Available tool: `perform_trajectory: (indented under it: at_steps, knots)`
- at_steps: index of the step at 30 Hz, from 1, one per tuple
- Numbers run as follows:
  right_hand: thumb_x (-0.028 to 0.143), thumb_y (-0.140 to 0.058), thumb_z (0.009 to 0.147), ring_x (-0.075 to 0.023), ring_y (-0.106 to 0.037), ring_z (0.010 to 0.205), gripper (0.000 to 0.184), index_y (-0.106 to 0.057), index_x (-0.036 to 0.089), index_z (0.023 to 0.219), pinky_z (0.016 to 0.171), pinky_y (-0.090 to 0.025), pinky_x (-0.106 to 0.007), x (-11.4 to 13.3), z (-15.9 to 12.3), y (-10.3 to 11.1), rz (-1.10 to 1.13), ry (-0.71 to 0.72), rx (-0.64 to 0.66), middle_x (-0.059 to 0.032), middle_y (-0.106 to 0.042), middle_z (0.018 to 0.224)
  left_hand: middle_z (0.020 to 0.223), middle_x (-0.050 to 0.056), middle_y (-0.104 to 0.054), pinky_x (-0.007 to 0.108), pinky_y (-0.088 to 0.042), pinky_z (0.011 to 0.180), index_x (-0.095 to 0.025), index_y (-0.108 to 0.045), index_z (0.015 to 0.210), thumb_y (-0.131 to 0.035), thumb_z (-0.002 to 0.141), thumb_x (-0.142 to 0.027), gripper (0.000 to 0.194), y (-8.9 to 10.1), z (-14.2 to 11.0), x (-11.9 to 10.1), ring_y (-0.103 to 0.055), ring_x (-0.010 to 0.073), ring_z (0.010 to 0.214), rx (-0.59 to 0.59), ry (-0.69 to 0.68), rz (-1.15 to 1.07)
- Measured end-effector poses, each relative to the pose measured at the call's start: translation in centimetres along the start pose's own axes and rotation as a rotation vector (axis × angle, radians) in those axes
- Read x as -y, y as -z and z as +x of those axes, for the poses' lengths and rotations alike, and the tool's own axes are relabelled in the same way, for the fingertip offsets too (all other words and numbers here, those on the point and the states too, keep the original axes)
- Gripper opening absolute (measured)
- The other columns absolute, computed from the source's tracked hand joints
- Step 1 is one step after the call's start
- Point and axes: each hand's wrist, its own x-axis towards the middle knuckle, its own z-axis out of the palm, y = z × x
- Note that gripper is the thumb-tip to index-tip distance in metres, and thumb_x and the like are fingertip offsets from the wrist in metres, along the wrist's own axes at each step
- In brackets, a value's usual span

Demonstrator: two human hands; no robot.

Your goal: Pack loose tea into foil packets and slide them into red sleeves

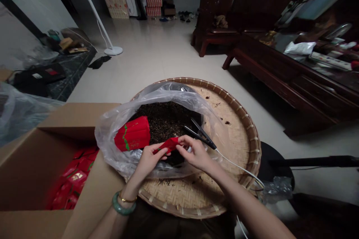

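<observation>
A small red packet (169, 144) is pinched between my two hands, above a clear plastic bag (112, 119) full of dark, dry tea leaves (165, 119). My left hand (151, 158) grips its left end, with thumb and fingers closed. At the packet's right end, my right hand (195, 151) pinches the edge. A stack of flat red packets (133, 134) with green marks lies on the leaves to the left. Just beyond my right hand rests a black hair-straightener-like sealing tool (203, 134), its two arms spread and a white cord trailing off right.
The bag sits in a round woven bamboo tray (238, 127) with leaf scraps scattered on it. At left stands an open cardboard box (81, 115) holding several filled red packets (75, 175). A dark wooden table (266, 67) and a white fan stand (112, 50) are farther off.
</observation>
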Motion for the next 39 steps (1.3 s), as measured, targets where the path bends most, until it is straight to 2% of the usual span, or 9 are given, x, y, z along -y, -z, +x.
perform_trajectory:
  at_steps: [4, 9, 16, 19, 23, 27, 30, 34, 39]
  knots:
    - [0.027, -0.061, 0.079, -0.0191, -0.067, 0.078, 0.018, -0.067, 0.017, 0.092, 0.074, -0.052, -0.031, -0.5, 0.0, -0.3, 0.187, -0.126, 0.115, -0.0039, -0.072, 0.088, 0.078, 0.006, -0.075, 0.024, -0.057, 0.056, -0.015, -0.075, 0.087, -0.079, 0.058, -0.026, 0.031, -0.3, -0.1, 0.0, -0.068, 0.0167, 0.064, 0.033, 0.043, -0.047]
    - [0.024, -0.054, 0.083, -0.0183, -0.066, 0.082, 0.021, -0.069, 0.016, 0.094, 0.078, -0.052, -0.033, -0.8, 0.1, 0.3, 0.217, -0.055, 0.009, -0.0049, -0.072, 0.089, 0.089, 0.012, -0.074, 0.031, -0.059, 0.061, -0.012, -0.069, 0.099, -0.078, 0.063, -0.036, 0.044, -0.2, -0.2, -0.3, -0.071, 0.0227, 0.072, 0.044, 0.142, -0.28]
    - [0.039, -0.059, 0.082, -0.021, -0.064, 0.097, 0.032, -0.068, 0.018, 0.104, 0.093, -0.046, -0.038, -0.4, -0.1, -0.6, 0.311, -0.089, 0.304, -0.0049, -0.07, 0.104, 0.091, 0.014, -0.073, 0.036, -0.057, 0.069, -0.011, -0.065, 0.104, -0.065, 0.074, -0.05, 0.049, -1.0, -0.5, 0.2, -0.07, 0.0236, 0.08, 0.039, 0.148, -0.434]
    - [0.05, -0.051, 0.085, -0.0211, -0.063, 0.096, 0.041, -0.067, 0.019, 0.106, 0.094, -0.045, -0.04, -1.0, 0.0, -0.6, 0.351, -0.148, 0.331, -0.0045, -0.07, 0.103, 0.089, 0.013, -0.073, 0.036, -0.057, 0.07, -0.011, -0.067, 0.101, -0.065, 0.071, -0.055, 0.053, -0.6, -0.3, 0.6, -0.069, 0.0247, 0.08, 0.042, 0.109, -0.319]
    - [0.056, -0.05, 0.084, -0.0206, -0.063, 0.097, 0.046, -0.068, 0.019, 0.104, 0.098, -0.042, -0.04, -1.6, 0.1, 0.2, 0.457, -0.191, 0.389, -0.0041, -0.07, 0.1, 0.093, 0.011, -0.073, 0.04, -0.051, 0.087, -0.014, -0.069, 0.104, -0.054, 0.079, -0.056, 0.05, 0.3, 0.0, 0.8, -0.067, 0.0261, 0.093, 0.002, -0.083, 0.021]
    - [0.056, -0.048, 0.085, -0.0181, -0.064, 0.088, 0.047, -0.069, 0.018, 0.102, 0.089, -0.048, -0.037, -1.8, 0.1, 0.8, 0.406, -0.225, 0.417, -0.0036, -0.071, 0.09, 0.119, 0.012, -0.064, 0.047, -0.039, 0.1, -0.019, -0.059, 0.121, -0.063, 0.078, -0.043, 0.049, 0.6, -0.7, 0.7, -0.055, 0.0285, 0.111, -0.23, -0.528, 0.6]
    - [0.057, -0.045, 0.087, -0.016, -0.064, 0.085, 0.047, -0.069, 0.018, 0.099, 0.083, -0.051, -0.033, -1.5, 0.1, 0.4, 0.345, -0.2, 0.403, -0.0031, -0.071, 0.09, 0.127, 0.011, -0.058, 0.05, -0.039, 0.099, -0.021, -0.052, 0.128, -0.07, 0.074, -0.029, 0.058, 0.2, -1.4, 1.0, -0.049, 0.0303, 0.114, -0.143, -0.805, 1.001]
    - [0.059, -0.04, 0.087, -0.0148, -0.064, 0.078, 0.051, -0.069, 0.017, 0.09, 0.075, -0.054, -0.03, -0.7, 0.4, -0.3, 0.275, -0.139, 0.346, -0.0025, -0.07, 0.087, 0.12, 0.011, -0.061, 0.047, -0.044, 0.091, -0.022, -0.048, 0.13, -0.062, 0.077, -0.015, 0.056, -0.2, -1.2, 1.7, -0.051, 0.0277, 0.106, -0.026, -0.843, 1.076]
    - [0.059, -0.033, 0.09, -0.0158, -0.065, 0.073, 0.058, -0.071, 0.016, 0.079, 0.079, -0.054, -0.035, 0.2, 1.6, 0.6, 0.33, -0.124, 0.389, -0.0034, -0.071, 0.077, 0.096, 0.006, -0.067, 0.038, -0.049, 0.08, -0.02, -0.061, 0.103, -0.065, 0.07, -0.015, 0.033, 0.2, -0.1, 1.8, -0.057, 0.024, 0.091, -0.124, -0.723, 0.899]
